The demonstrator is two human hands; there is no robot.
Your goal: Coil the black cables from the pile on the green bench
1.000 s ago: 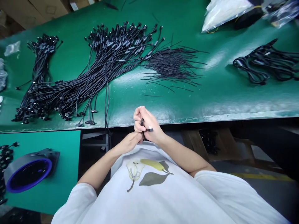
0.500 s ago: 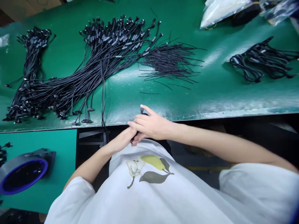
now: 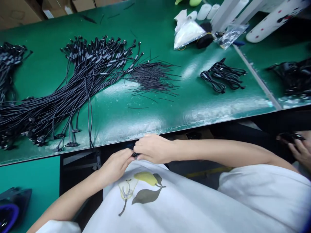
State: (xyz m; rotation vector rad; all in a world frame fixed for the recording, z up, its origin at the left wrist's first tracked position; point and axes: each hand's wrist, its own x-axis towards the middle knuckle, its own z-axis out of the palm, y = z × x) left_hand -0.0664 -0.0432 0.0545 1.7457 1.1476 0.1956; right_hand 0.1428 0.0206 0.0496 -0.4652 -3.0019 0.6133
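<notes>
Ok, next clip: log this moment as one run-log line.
left hand: on black cable end | right hand: on same end | nearby: black cable bundle, green bench mat | co-worker's hand: holding black item

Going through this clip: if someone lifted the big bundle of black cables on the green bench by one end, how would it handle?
The bundle of thin black cables would likely droop, since its strands curve loosely across the green workbench. It probably feels light. No tie shows, so strands may slide apart, and connectors could snag.
</notes>
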